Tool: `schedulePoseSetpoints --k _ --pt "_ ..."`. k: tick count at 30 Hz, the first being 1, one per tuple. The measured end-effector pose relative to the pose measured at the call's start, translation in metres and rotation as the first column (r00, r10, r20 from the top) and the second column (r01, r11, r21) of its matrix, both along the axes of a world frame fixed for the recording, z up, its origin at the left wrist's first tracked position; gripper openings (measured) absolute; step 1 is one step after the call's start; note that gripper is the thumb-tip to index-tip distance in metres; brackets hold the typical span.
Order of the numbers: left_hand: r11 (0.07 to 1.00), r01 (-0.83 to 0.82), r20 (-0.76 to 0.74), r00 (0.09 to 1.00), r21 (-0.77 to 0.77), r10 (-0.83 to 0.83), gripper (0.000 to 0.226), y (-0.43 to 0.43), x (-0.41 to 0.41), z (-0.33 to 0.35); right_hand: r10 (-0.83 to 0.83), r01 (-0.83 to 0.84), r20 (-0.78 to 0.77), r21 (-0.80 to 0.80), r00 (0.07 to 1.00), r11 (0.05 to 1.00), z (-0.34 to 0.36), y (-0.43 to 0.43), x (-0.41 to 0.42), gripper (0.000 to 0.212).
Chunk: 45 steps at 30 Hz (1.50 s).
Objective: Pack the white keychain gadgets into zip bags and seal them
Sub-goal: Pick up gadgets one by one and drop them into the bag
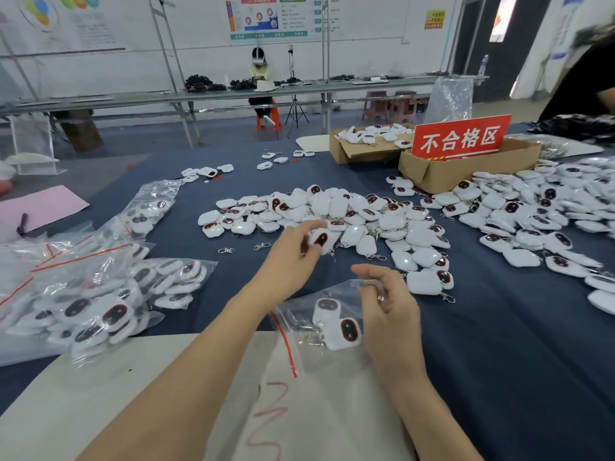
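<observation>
My left hand [293,257] grips a white keychain gadget [322,240] with a dark red face, at the near edge of the big loose pile of gadgets [336,217] on the blue table. My right hand [386,294] pinches the edge of a clear zip bag [309,331] with a red seal strip. Two gadgets [337,322] lie inside that bag. The bag rests on a stack of empty zip bags [283,410] near me.
Filled zip bags [100,294] are heaped at the left. A second wide pile of gadgets [539,214] lies at the right. Two cardboard boxes [466,171] with a red sign [461,138] stand behind. Loose metal clasps [243,249] lie on the cloth. A person sits at a far bench.
</observation>
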State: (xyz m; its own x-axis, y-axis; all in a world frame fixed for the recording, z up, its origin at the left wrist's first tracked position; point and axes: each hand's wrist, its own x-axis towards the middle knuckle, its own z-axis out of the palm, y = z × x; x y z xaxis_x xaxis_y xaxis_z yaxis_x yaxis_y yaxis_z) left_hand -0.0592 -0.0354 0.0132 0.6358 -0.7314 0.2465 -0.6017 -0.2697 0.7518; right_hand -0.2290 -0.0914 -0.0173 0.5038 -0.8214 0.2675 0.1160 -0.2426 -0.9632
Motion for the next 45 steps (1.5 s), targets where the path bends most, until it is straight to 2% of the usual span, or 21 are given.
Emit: schedulePoseSetpoints --k 3,6,9,12,15,18,28,34,45 --pt "0.978 0.007 -0.12 0.992 -0.206 -0.033 0.039 0.046 -0.015 0.013 0.06 -0.059 0.06 -0.02 0.996 0.998 0.009 0.007 0.0 0.04" --pt "0.932 -0.027 -0.242 0.968 -0.361 -0.066 0.043 0.087 -0.033 0.019 0.208 -0.209 0.085 -0.004 0.974 0.978 0.017 0.019 0.01 0.022" --pt "0.89 -0.058 -0.34 0.934 -0.452 -0.112 0.045 0.106 -0.042 0.014 0.385 -0.384 0.056 -0.016 0.921 0.923 0.025 0.035 0.024 0.018" --pt "0.854 -0.146 -0.426 0.9 -0.499 -0.096 0.042 0.11 -0.045 0.002 0.437 -0.44 0.067 0.039 0.897 0.897 0.025 0.044 0.033 0.015" --pt "0.843 -0.207 -0.504 0.859 -0.496 -0.086 0.031 0.11 -0.049 -0.008 0.473 -0.485 0.113 0.123 0.874 0.866 0.019 0.042 0.035 0.015" --pt "0.855 -0.192 -0.48 0.874 -0.482 -0.074 0.025 0.11 -0.051 -0.014 0.486 -0.501 0.121 0.184 0.865 0.846 0.015 0.04 0.035 0.015" --pt "0.874 -0.191 -0.503 0.861 -0.448 -0.07 0.016 0.11 -0.05 -0.014 0.47 -0.484 0.116 0.231 0.875 0.844 0.015 0.041 0.038 0.022" --pt "0.879 -0.187 -0.508 0.859 -0.439 -0.071 0.016 0.11 -0.052 -0.013 0.454 -0.468 0.118 0.264 0.883 0.843 0.016 0.04 0.037 0.013" --pt "0.874 -0.171 -0.505 0.858 -0.455 -0.095 0.023 0.107 -0.057 -0.013 0.427 -0.443 0.12 0.304 0.896 0.843 0.02 0.039 0.035 0.017"
